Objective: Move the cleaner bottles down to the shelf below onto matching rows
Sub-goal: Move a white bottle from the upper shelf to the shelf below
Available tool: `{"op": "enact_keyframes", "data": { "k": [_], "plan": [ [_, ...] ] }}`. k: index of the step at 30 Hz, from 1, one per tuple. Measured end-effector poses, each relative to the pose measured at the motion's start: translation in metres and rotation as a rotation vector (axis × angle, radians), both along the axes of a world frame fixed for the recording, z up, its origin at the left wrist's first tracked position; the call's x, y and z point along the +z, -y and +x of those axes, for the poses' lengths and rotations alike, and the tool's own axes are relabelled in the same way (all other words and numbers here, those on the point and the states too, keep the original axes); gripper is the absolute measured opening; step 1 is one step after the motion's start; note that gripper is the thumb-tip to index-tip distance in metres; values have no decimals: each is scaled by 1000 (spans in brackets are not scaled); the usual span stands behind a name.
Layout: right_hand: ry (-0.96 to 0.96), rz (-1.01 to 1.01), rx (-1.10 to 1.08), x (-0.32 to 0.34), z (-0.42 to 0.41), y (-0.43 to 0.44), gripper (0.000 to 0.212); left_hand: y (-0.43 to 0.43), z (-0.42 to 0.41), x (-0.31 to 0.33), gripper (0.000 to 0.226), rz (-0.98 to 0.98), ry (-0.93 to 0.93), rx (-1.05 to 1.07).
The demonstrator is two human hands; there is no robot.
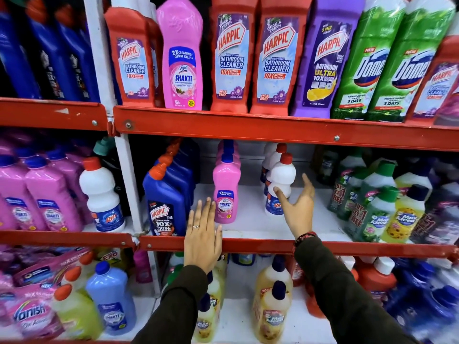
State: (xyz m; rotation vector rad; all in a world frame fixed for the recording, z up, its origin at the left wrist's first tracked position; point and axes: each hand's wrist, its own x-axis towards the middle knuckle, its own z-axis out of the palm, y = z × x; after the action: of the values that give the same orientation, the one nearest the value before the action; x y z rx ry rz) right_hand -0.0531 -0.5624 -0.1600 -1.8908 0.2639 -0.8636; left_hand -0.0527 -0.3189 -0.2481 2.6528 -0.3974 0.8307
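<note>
Red steel edges every shelf, and on the top shelf point(248, 127), working from the left, the pink bottle point(180, 58) stands squeezed between red bottles point(232, 58), with a purple bottle point(323, 60) and green ones further along; that pink one looks to me like the next to come down. On the middle shelf point(248, 245) below, the blue bottles point(165, 194) come first, then my left hand point(202, 238), fingers flat and spread, palm resting on the shelf edge and holding nothing. Just beside its fingertips stands the pink row point(226, 192), which matches the bottle above. Further right, my right hand point(299, 207) is open too, thumb and fingers splayed, close against the front white bottle point(280, 184); whether the thumb actually touches it I cannot tell from this angle. Both hands are empty, so the risk lies in the reach upward: the pink bottle is wedged tight between its neighbours, and pulling it crookedly could drag a red one off the ledge. My right hand could also tip the white bottle as it withdraws.
</note>
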Motion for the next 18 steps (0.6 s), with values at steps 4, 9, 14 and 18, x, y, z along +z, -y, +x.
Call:
{"op": "enact_keyframes", "data": {
  "k": [4,9,14,18],
  "plan": [
    [116,-180,-41,-6,-28,-36,73,-8,-10,7,66,-145,-21,-139],
    [144,-304,27,-13,-51,-102,59,-35,-27,26,63,-200,116,-218],
    [196,-376,68,-12,-61,-183,46,-97,-34,41,63,-265,205,-177],
    [286,-308,312,-6,-57,-249,35,-162,-33,35,64,-291,243,-43]
  ]
}}
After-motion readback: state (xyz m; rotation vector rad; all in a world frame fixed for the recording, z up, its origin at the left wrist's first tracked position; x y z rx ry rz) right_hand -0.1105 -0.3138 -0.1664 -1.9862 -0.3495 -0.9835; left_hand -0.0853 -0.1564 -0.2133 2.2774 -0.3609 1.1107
